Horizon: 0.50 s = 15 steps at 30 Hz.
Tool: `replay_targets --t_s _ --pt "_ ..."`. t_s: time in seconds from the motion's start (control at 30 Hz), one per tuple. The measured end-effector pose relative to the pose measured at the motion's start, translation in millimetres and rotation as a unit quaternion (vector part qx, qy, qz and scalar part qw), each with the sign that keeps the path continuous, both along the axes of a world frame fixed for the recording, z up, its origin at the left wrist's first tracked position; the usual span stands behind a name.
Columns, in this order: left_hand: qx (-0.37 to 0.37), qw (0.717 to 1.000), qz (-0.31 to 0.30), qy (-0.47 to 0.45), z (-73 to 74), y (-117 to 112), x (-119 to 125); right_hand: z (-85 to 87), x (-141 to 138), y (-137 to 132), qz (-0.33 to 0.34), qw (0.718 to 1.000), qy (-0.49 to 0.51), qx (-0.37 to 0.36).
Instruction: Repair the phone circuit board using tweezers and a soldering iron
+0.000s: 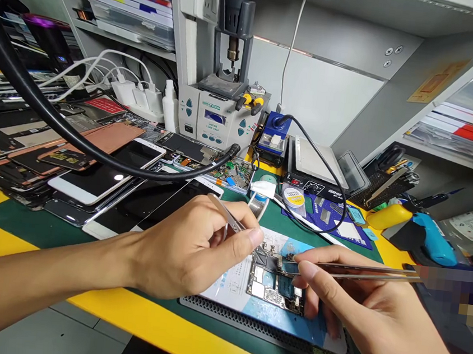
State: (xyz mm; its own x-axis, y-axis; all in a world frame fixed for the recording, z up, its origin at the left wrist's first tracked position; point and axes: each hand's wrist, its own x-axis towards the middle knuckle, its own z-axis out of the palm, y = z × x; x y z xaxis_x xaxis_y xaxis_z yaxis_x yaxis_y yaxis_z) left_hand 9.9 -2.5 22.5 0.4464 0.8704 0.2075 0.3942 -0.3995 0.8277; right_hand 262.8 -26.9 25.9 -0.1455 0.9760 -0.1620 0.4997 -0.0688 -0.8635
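Observation:
My left hand (pixel 207 247) is closed on a thin metal tool (pixel 223 210) that looks like tweezers, its lower end over the circuit board. My right hand (pixel 358 302) pinches a pair of metal tweezers (pixel 362 272), whose tips reach over the same board. Between both hands lies the phone circuit board (pixel 274 296), with silver shields and small parts. Under it is a blue and white printed sheet (pixel 225 285) on a grey perforated pad (pixel 238 323). My fingers cover part of the board's upper and right edges, and the exact contact of the tips is too small to tell.
A thick black hose (pixel 107 158) arcs from the upper left to the hot air station (pixel 215 115). Stacked phones and screens (pixel 110 169) fill the left side. Behind my hands stand a solder spool (pixel 257 206) and a flat heating plate (pixel 318 163); a blue-handled tool (pixel 435 240) lies right.

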Motion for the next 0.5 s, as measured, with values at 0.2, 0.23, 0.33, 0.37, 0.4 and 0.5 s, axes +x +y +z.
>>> replay_targets --t_s 0.2,0.23,0.33,0.37,0.4,0.5 --pt "0.008 1.0 -0.001 -0.001 -0.6 0 1 -1.4 2 1 0.002 1.0 -0.008 -0.001" --pt "0.012 1.0 -0.002 0.0 -0.7 0 1 -2.5 5 2 0.009 1.0 -0.013 0.002" --pt "0.022 1.0 -0.004 0.001 -0.9 -1 1 -6.3 12 7 0.048 0.998 -0.031 0.011" --pt "0.023 1.0 -0.003 0.0 -1.1 -1 1 -7.2 14 9 0.06 0.997 -0.036 0.015" --pt "0.023 1.0 -0.002 -0.001 -1.3 -1 1 -7.7 15 10 0.069 0.997 -0.039 0.02" --pt "0.028 1.0 0.002 -0.004 -2.0 -2 1 -6.6 13 10 0.057 0.997 -0.041 0.03"
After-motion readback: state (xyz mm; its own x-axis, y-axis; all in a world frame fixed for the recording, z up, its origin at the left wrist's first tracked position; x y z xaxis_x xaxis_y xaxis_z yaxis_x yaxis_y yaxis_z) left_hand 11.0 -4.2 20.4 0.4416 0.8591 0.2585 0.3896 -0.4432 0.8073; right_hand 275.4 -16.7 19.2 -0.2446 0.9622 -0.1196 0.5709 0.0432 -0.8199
